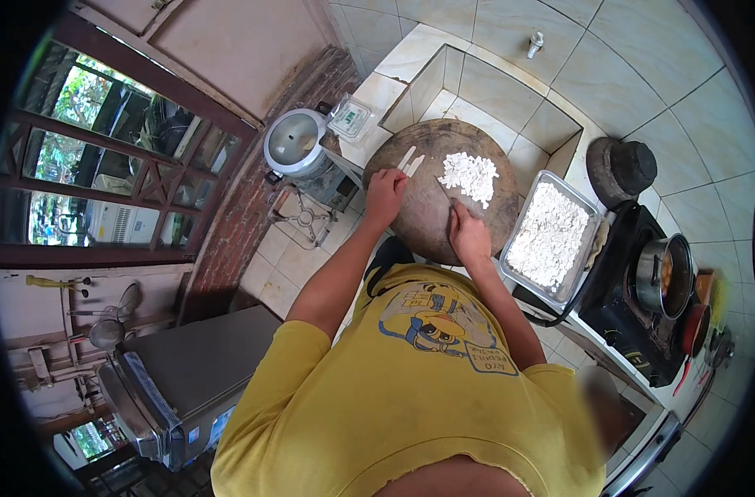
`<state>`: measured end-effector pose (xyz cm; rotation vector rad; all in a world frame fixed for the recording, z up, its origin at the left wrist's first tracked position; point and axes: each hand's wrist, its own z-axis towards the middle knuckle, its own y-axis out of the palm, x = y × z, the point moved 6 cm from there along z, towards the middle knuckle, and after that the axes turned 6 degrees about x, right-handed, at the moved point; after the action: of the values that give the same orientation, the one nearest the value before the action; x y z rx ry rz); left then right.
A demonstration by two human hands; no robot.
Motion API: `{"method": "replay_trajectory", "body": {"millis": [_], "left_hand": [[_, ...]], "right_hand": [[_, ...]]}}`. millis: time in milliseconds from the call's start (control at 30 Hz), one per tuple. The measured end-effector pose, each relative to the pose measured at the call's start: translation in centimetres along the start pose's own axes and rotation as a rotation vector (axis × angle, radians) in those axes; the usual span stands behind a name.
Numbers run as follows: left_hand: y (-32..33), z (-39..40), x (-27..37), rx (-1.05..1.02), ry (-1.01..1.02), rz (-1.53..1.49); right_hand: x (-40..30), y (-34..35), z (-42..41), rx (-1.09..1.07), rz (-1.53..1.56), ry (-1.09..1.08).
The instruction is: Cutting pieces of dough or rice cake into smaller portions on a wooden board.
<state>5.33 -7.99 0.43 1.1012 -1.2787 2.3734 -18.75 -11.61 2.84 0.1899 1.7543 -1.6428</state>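
A round wooden chopping board (415, 220) lies before me, partly over a tiled basin. My left hand (385, 197) rests at the board's left side, its fingertips on the near ends of a few thin white strips (410, 160). In my right hand (470, 235) is a knife (446, 190), its narrow blade pointing up and left over the board. The handle is mostly hidden by my fingers. Beyond the blade sits a heap of small cut white pieces (470, 177). To the right, a rectangular tray (511, 266) is full of similar white pieces (546, 233).
The tiled basin (495, 81) lies behind the board. Right are a stone mortar (607, 171) and a black stove (619, 323) bearing a metal pot (649, 279). Left are a lidded pot (295, 140), a plastic packet (351, 118) and a burner stand (306, 217) on the floor.
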Motion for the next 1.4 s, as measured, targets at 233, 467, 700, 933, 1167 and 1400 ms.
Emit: {"method": "replay_trajectory", "body": {"millis": [233, 467, 700, 933, 1167, 1400], "left_hand": [[-0.3, 0.3, 2.1, -0.024, 0.013, -0.067], [2.2, -2.1, 2.6, -0.262, -0.167, -0.408], [1.5, -2.6, 1.3, -0.355, -0.244, -0.336], [1.3, -2.3, 1.6, -0.294, -0.194, -0.156], [0.6, -3.5, 7.0, -0.151, 0.351, 0.184], [1.8, -4.9, 6.6, -0.102, 0.455, 0.222]], "right_hand": [[0.8, 0.1, 0.3, 0.027, 0.029, -0.003], [1.2, 0.1, 0.4, 0.054, 0.029, 0.000], [1.2, 0.1, 0.5, 0.063, 0.030, 0.005], [0.5, -0.4, 0.0, 0.040, 0.039, 0.007], [-0.1, -0.7, -1.1, 0.027, 0.082, -0.011], [0.4, 0.7, -1.4, -0.040, 0.040, -0.023]]}}
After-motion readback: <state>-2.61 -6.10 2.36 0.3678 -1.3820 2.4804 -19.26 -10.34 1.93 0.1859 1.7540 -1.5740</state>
